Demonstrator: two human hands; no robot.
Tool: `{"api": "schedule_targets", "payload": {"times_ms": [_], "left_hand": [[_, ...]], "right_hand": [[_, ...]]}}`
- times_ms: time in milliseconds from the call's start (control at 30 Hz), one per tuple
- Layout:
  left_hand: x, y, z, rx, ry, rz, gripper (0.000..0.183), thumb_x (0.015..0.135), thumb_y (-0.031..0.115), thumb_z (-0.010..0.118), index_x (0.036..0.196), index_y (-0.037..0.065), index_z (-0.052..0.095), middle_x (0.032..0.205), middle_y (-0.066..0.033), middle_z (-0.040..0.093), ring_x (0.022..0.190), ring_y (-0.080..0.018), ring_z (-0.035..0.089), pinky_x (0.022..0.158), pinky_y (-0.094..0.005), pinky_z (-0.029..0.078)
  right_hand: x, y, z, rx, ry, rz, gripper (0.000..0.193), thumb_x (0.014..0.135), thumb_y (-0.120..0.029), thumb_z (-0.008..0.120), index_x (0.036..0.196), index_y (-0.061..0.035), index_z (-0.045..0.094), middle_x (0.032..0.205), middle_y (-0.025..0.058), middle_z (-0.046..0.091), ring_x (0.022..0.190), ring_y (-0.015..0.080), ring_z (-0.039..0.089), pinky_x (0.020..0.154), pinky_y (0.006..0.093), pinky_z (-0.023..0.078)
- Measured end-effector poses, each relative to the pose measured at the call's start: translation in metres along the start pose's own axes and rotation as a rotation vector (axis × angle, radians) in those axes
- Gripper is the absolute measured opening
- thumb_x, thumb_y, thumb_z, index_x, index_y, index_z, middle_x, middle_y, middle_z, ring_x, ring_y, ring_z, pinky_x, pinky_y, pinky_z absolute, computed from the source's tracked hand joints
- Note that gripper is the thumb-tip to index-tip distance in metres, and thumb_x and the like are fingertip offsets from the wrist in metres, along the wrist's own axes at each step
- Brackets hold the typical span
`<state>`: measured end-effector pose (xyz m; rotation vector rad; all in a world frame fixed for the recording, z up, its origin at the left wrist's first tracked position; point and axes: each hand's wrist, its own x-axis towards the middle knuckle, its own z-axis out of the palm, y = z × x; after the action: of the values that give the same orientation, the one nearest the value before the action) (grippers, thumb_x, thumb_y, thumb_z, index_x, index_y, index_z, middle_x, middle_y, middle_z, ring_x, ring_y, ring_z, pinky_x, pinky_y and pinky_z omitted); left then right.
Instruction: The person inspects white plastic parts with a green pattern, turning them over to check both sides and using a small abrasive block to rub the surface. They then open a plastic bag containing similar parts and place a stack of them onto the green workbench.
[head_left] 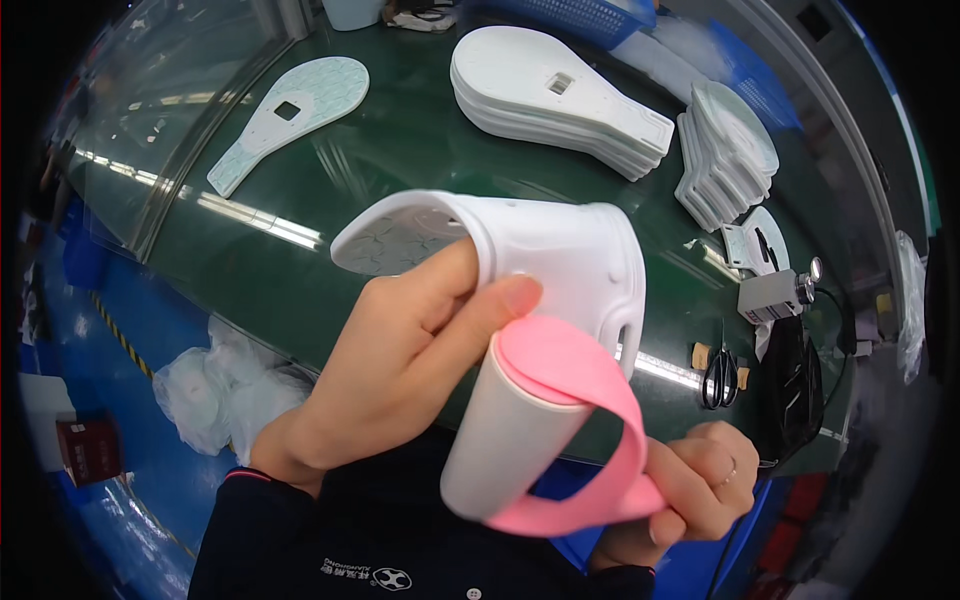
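Observation:
My left hand [400, 340] grips a curved white plastic shell [560, 245] by its near rim, thumb outside and fingers inside the hollow. The shell is held up above the table, and its wide open end points left. In my right hand [705, 485] is a lint roller with a white cylinder [515, 430] and a pink handle frame [625, 450]. My fingers are closed round the handle's end. The roller is tilted, its upper pink end close under the shell and my left thumb; whether it touches the shell I cannot tell.
On the green table [300, 320] lie a patterned paddle-shaped panel [310, 100], a stack of white panels [540, 100] and a stack of curved shells [725, 155]. At the right are a metal bottle [770, 297], black scissors [720, 378] and a black bag [795, 390]. Plastic bags [230, 385] lie lower left.

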<state>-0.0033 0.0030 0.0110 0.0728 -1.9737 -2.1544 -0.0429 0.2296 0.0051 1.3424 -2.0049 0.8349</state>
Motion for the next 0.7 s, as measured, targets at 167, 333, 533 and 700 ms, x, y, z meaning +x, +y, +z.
{"api": "schedule_targets", "payload": {"times_ms": [167,333,533,700], "left_hand": [[0.000,-0.006,-0.009,-0.024,0.100,-0.002,0.028,0.089,0.011,0.049,0.110,-0.006,0.051,0.087,-0.0039,0.060,0.076,-0.0051,0.053,0.065,-0.0195,0.043],[-0.003,-0.015,0.002,0.165,0.097,0.073,0.026,0.087,0.011,0.052,0.107,-0.007,0.053,0.074,-0.0073,0.061,0.065,-0.0057,0.053,0.057,-0.0202,0.043],[-0.004,-0.009,0.006,0.154,0.138,0.104,0.026,0.088,0.010,0.050,0.108,-0.007,0.052,0.076,-0.0057,0.063,0.067,-0.0043,0.054,0.056,-0.0189,0.042],[-0.009,-0.010,-0.002,0.236,0.176,0.092,0.025,0.087,0.008,0.051,0.106,-0.008,0.052,0.078,-0.0074,0.063,0.069,-0.0039,0.055,0.057,-0.0175,0.041]], "right_hand": [[-0.003,0.004,-0.001,-0.273,0.058,0.242,0.056,0.082,-0.053,0.044,0.059,-0.0056,0.063,0.045,0.0002,0.037,0.039,0.0130,0.037,0.037,0.0256,0.026],[-0.001,-0.005,-0.001,-0.083,0.226,0.159,0.051,0.086,-0.046,0.043,0.065,-0.0050,0.064,0.048,0.0016,0.039,0.040,0.0138,0.039,0.037,0.0258,0.026],[-0.018,0.016,-0.005,-0.136,0.052,0.198,0.049,0.088,-0.043,0.042,0.068,-0.0034,0.063,0.051,0.0025,0.040,0.040,0.0156,0.040,0.038,0.0267,0.029],[-0.037,0.044,0.002,-0.257,0.096,0.698,0.029,0.089,-0.021,0.045,0.080,0.0011,0.062,0.059,0.0079,0.050,0.047,0.0152,0.045,0.045,0.0279,0.036]]}}
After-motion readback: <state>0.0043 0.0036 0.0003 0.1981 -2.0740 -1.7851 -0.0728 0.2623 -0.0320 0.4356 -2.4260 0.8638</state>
